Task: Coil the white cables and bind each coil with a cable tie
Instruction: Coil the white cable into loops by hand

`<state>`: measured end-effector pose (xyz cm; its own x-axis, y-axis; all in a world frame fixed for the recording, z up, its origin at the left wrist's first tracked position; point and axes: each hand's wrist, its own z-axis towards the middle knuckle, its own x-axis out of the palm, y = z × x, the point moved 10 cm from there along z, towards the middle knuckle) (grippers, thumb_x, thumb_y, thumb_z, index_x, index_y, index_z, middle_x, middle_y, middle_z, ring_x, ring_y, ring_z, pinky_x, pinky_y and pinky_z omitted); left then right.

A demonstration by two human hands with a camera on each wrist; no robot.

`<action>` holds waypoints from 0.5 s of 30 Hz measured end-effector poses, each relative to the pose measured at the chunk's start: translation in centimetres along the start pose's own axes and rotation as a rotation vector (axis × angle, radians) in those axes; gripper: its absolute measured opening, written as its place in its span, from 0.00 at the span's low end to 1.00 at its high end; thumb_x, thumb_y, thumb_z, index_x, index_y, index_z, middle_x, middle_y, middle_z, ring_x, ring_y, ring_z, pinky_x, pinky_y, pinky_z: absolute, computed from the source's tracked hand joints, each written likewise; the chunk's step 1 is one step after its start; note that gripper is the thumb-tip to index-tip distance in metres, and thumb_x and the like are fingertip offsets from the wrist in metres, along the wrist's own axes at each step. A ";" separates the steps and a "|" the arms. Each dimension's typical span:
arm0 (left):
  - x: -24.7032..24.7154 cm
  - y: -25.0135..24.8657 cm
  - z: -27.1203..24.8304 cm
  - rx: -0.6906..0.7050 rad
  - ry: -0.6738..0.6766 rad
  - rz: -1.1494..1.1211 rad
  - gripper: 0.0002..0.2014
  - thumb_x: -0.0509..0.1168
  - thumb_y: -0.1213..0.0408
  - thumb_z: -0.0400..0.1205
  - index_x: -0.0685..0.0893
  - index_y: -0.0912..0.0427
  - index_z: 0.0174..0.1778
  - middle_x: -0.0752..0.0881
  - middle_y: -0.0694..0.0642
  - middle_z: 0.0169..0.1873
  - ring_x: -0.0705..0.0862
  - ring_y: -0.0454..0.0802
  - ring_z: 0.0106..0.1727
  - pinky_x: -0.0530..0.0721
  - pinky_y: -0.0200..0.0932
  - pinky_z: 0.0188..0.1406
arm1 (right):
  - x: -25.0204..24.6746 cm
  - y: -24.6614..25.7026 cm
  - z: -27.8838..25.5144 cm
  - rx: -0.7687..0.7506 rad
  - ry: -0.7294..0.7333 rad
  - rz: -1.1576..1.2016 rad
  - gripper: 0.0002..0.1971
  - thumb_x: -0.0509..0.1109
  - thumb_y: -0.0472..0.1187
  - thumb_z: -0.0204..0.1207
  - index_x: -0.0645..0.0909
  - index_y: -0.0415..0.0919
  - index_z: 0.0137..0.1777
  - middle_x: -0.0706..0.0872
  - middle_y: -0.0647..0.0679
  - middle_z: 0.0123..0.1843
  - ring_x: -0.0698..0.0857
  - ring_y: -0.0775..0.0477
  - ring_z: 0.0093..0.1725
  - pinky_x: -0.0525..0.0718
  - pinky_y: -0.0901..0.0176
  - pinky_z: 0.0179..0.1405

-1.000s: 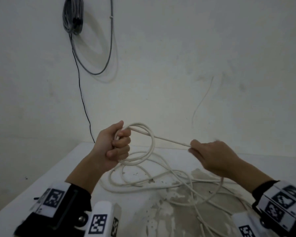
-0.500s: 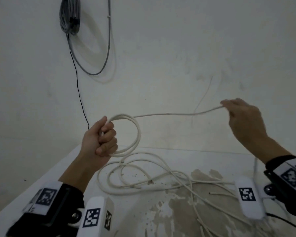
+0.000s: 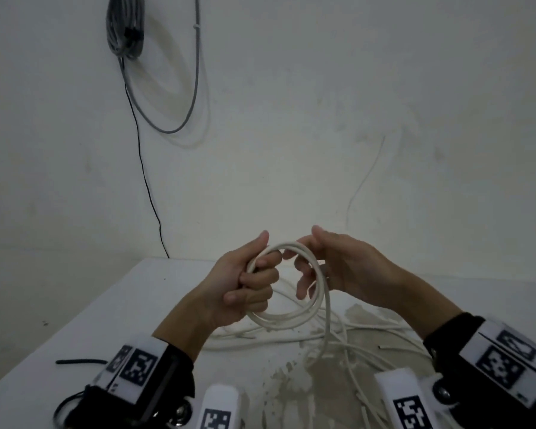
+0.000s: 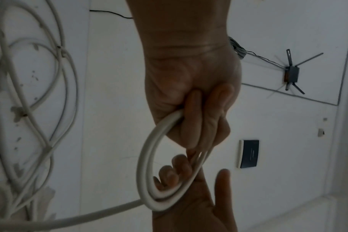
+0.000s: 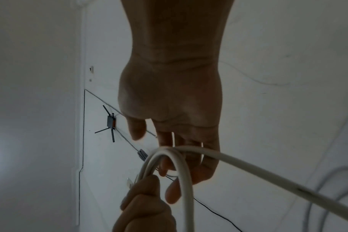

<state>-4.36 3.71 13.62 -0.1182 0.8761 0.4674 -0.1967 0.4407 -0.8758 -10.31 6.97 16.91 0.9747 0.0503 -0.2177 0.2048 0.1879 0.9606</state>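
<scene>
We're early: our left hand point(image 3: 245, 289) fists a few loops of white cable point(image 3: 291, 317), right hand point(image 3: 338, 274) fingers loosely spread laying another; most lies loose, untied

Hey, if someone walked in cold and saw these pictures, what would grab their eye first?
First, the two hands meeting mid-frame above the table: the left hand grips a small coil of white cable, while the right hand guides the cable onto the coil's far side. Next, the loose tangle of white cable sprawled on the tabletop below them. Then the grey cable bundle hanging on the wall, upper left.
</scene>
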 end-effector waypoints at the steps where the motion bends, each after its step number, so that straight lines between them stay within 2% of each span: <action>1: -0.3 -0.2 0.0 0.012 -0.071 0.016 0.25 0.54 0.42 0.81 0.73 0.55 0.22 0.62 0.44 0.10 0.63 0.37 0.06 0.56 0.31 0.08 | 0.0 -0.1 0.1 -0.004 -0.021 -0.035 0.23 0.55 0.52 0.83 0.81 0.32 0.52 0.79 0.45 0.37 0.85 0.41 0.34 0.82 0.54 0.39; 3: -0.8 -0.7 -0.1 0.048 -0.188 0.070 0.23 0.54 0.43 0.79 0.73 0.56 0.24 0.63 0.44 0.10 0.60 0.37 0.06 0.56 0.31 0.08 | -0.6 -0.1 0.4 -0.032 -0.140 -0.122 0.18 0.56 0.47 0.84 0.80 0.34 0.46 0.76 0.49 0.31 0.80 0.47 0.26 0.77 0.58 0.32; 5: -1.0 -1.3 -0.1 0.117 -0.274 0.203 0.18 0.56 0.46 0.78 0.73 0.58 0.33 0.62 0.45 0.14 0.59 0.38 0.10 0.57 0.31 0.12 | -1.5 -0.2 0.6 -0.044 -0.272 -0.179 0.16 0.55 0.44 0.86 0.78 0.36 0.43 0.70 0.52 0.27 0.72 0.53 0.22 0.71 0.61 0.26; 8: -0.8 -2.0 -0.1 0.236 -0.362 0.462 0.15 0.52 0.51 0.84 0.70 0.60 0.43 0.64 0.46 0.19 0.64 0.42 0.16 0.65 0.33 0.19 | -2.5 -0.1 0.6 -0.052 -0.402 -0.236 0.15 0.55 0.44 0.86 0.77 0.39 0.41 0.69 0.55 0.24 0.67 0.58 0.18 0.70 0.64 0.22; 10: -0.8 -2.1 -0.2 0.288 -0.412 0.584 0.16 0.49 0.52 0.86 0.71 0.62 0.44 0.66 0.46 0.20 0.70 0.44 0.18 0.71 0.34 0.22 | -2.7 0.1 0.5 -0.069 -0.442 -0.247 0.15 0.56 0.44 0.85 0.77 0.39 0.40 0.69 0.55 0.22 0.66 0.58 0.18 0.69 0.64 0.20; 12: -0.9 -2.1 -0.2 0.326 -0.451 0.626 0.19 0.47 0.51 0.86 0.72 0.62 0.43 0.67 0.47 0.20 0.74 0.46 0.19 0.73 0.34 0.23 | -2.6 0.2 0.4 -0.102 -0.482 -0.272 0.16 0.57 0.45 0.85 0.77 0.40 0.38 0.68 0.52 0.21 0.66 0.54 0.19 0.68 0.61 0.20; 15: -0.9 -1.5 -0.1 0.337 -0.491 0.507 0.22 0.47 0.48 0.86 0.72 0.63 0.37 0.66 0.49 0.16 0.74 0.46 0.14 0.72 0.34 0.16 | -2.8 0.2 -0.1 -0.168 -0.614 -0.355 0.19 0.59 0.47 0.83 0.76 0.36 0.34 0.67 0.46 0.22 0.67 0.47 0.23 0.68 0.58 0.24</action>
<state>-3.91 2.29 14.51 -0.6742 0.7332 0.0888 -0.2796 -0.1421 -0.9495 -13.00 6.99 17.66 0.7365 -0.5921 -0.3270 0.5493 0.2416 0.7999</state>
